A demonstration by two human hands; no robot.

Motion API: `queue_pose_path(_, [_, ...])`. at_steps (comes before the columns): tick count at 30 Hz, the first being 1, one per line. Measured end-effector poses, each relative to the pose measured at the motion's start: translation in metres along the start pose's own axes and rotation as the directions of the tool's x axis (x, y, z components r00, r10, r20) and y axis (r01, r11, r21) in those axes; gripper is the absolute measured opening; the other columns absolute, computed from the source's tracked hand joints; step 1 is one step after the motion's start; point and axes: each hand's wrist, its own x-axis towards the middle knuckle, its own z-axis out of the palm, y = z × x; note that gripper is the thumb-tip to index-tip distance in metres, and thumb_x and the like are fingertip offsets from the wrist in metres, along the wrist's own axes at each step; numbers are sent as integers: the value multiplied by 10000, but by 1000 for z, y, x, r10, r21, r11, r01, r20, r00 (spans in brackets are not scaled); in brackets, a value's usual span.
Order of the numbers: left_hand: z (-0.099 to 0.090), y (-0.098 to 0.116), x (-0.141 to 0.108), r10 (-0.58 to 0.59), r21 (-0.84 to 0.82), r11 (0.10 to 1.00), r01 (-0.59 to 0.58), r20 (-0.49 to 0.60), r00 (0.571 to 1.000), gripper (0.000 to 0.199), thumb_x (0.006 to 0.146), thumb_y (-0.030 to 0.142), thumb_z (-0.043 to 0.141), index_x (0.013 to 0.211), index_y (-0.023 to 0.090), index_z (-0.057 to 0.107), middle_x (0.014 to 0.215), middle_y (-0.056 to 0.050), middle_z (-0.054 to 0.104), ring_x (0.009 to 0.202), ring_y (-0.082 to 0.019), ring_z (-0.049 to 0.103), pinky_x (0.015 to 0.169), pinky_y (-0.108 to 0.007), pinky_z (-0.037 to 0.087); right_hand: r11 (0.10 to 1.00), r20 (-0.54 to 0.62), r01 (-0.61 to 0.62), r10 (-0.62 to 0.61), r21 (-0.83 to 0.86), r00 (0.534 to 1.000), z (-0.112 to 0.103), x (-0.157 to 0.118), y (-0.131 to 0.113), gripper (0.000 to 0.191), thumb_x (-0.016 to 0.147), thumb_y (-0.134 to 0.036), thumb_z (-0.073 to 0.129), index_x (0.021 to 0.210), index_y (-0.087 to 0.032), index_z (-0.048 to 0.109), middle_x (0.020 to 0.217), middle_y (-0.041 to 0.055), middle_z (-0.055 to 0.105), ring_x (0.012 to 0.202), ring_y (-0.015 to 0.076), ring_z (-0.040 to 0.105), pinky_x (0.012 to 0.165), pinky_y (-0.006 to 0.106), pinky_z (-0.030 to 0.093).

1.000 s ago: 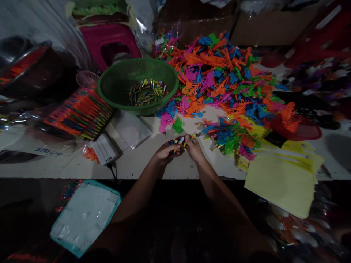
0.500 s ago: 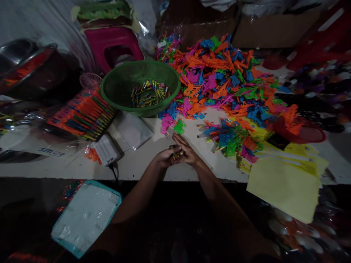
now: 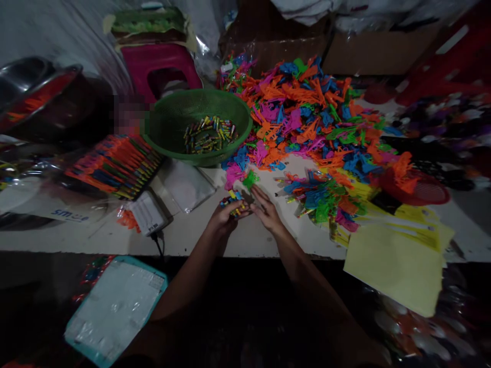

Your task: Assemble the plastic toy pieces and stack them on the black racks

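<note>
A small bundle of short, colourful patterned sticks (image 3: 235, 203) rests in the grip of my left hand (image 3: 221, 220), low over the table's front part. Beside it, my right hand (image 3: 267, 214) has its fingers stretched out and apart, its fingertips close to the bundle; whether they touch it I cannot tell. Just beyond my fingers lies a green plastic piece (image 3: 250, 179), next to some pink ones (image 3: 233, 175). Similar short sticks (image 3: 210, 135) lie in a green plastic basket (image 3: 161, 145) further back.
A big heap of coloured plastic pieces (image 3: 299, 112) covers the back. To the right are a bunch of sticks with plastic tops (image 3: 320, 194), yellow sheets (image 3: 395, 266) and a red basket (image 3: 433, 191). Leftward are a white box with a cable (image 3: 148, 212) and plastic bags (image 3: 187, 186).
My hands have moved apart. The bundle has gone left with my left hand and shows more of its coloured ends, while my right hand's fingers have spread.
</note>
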Motion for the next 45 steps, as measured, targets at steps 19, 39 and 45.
queue_pose_path(19, [-9, -14, -8, 248, 277, 928, -250, 41, 968, 500, 534, 314, 763, 972, 172, 567, 579, 60, 540, 400, -36, 433, 402, -175, 346, 832, -209, -413, 508, 370, 836, -16, 1, -5, 340, 663, -489, 590, 759, -163, 575, 700, 14, 600, 608, 131, 537, 580, 271, 447])
queue_pose_path(39, [2, -30, -3, 195, 520, 821, -238, 137, 971, 462, 501, 242, 772, 938, 135, 669, 810, -40, 676, 684, -117, 582, 685, -225, 458, 794, -218, -400, 536, 458, 816, -13, -23, -12, 265, 634, -410, 599, 575, -169, 507, 509, -49, 449, 485, 80, 380, 490, 220, 334])
queue_pose_path(45, [0, -27, -4, 108, 570, 777, -266, 296, 949, 334, 520, 223, 760, 840, 148, 702, 869, -54, 661, 776, -150, 584, 707, -234, 462, 855, -246, -394, 484, 337, 840, -7, -21, -20, 260, 638, -401, 546, 520, -188, 456, 477, -58, 399, 467, 75, 349, 466, 213, 319])
